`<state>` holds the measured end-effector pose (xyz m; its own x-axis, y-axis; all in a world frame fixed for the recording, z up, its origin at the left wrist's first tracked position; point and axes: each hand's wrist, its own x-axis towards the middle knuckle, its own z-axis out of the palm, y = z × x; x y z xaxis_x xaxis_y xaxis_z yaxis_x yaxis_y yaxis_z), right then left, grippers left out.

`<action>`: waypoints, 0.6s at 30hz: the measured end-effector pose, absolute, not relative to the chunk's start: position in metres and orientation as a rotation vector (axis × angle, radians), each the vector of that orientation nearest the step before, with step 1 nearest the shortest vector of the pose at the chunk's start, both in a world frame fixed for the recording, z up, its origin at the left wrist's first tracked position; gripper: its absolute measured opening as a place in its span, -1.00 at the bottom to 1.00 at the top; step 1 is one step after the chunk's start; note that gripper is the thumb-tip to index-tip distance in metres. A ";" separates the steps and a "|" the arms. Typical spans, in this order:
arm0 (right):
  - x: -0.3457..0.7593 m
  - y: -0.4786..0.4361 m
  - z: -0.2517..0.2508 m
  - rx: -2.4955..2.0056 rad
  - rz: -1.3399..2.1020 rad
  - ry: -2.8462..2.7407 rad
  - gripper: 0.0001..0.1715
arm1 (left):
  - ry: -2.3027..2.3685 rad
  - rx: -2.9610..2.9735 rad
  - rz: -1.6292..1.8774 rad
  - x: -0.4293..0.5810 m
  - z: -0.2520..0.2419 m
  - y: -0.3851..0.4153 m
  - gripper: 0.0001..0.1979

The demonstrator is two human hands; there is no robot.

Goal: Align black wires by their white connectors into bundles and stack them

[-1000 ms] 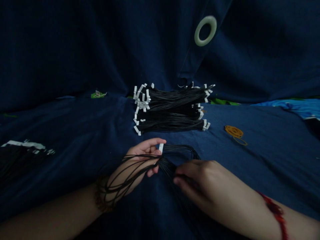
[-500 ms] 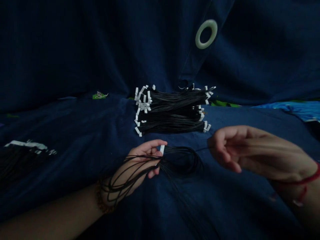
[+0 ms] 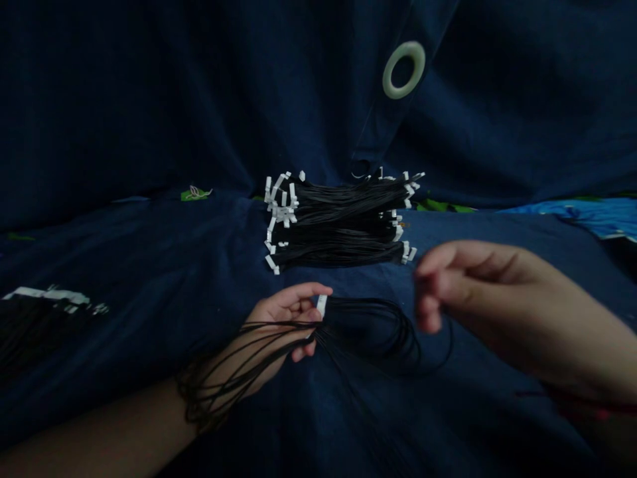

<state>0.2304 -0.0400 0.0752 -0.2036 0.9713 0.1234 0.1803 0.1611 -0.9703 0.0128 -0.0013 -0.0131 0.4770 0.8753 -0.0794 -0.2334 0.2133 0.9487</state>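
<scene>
My left hand point(image 3: 283, 318) lies on the dark blue cloth point(image 3: 149, 252), fingers closed on a bunch of thin black cords point(image 3: 358, 328) with a small white tag at the fingertips; several cords loop back over my wrist. My right hand point(image 3: 478, 285) hovers to the right, blurred by motion, thumb and fingers pinched on a single black cord that curves down to the bunch. Behind both hands stands a neat stack of bundled black cords with white end tags point(image 3: 341, 222).
A pale ring point(image 3: 403, 61) sits in the raised cloth at the back. More black cords with white tags point(image 3: 44, 305) lie at the far left. A light blue patch point(image 3: 592, 216) shows at the right edge, green scraps near the stack.
My right hand left the bunch, swung out to the right pulling a cord, and now sits slightly lower and closer. The left hand has stayed put, holding the bunch.
</scene>
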 end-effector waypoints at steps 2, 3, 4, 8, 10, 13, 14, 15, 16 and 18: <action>0.216 -0.050 0.064 -1.265 0.931 -1.825 -0.92 | 0.699 1.079 0.843 0.012 -0.012 -0.003 -0.65; 0.209 -0.054 0.058 -1.298 0.735 -1.934 -0.92 | 0.688 1.073 0.842 0.012 -0.011 -0.004 -0.66; 0.204 -0.058 0.052 -1.295 0.541 -2.019 -0.91 | 0.684 1.066 0.848 0.012 -0.010 -0.006 -0.68; 0.196 -0.066 0.037 -1.241 0.109 -2.192 -0.93 | 0.669 1.037 0.867 0.012 -0.007 -0.010 -0.72; 0.197 -0.067 0.035 -1.256 0.057 -2.213 -0.92 | 0.652 1.035 0.857 0.012 -0.006 -0.011 -0.70; 0.200 -0.067 0.036 -1.259 0.022 -2.213 -0.91 | 0.652 1.034 0.862 0.012 -0.006 -0.010 -0.71; 0.200 -0.067 0.036 -1.258 0.020 -2.212 -0.91 | 0.659 1.040 0.868 0.012 -0.007 -0.010 -0.72; 0.200 -0.067 0.037 -1.260 0.024 -2.213 -0.92 | 0.663 1.051 0.874 0.012 -0.008 -0.010 -0.73; 0.200 -0.067 0.037 -1.262 0.028 -2.215 -0.91 | 0.661 1.067 0.868 0.011 -0.009 -0.010 -0.72; 0.199 -0.067 0.036 -1.264 0.027 -2.220 -0.90 | 0.654 1.094 0.854 0.011 -0.011 -0.009 -0.70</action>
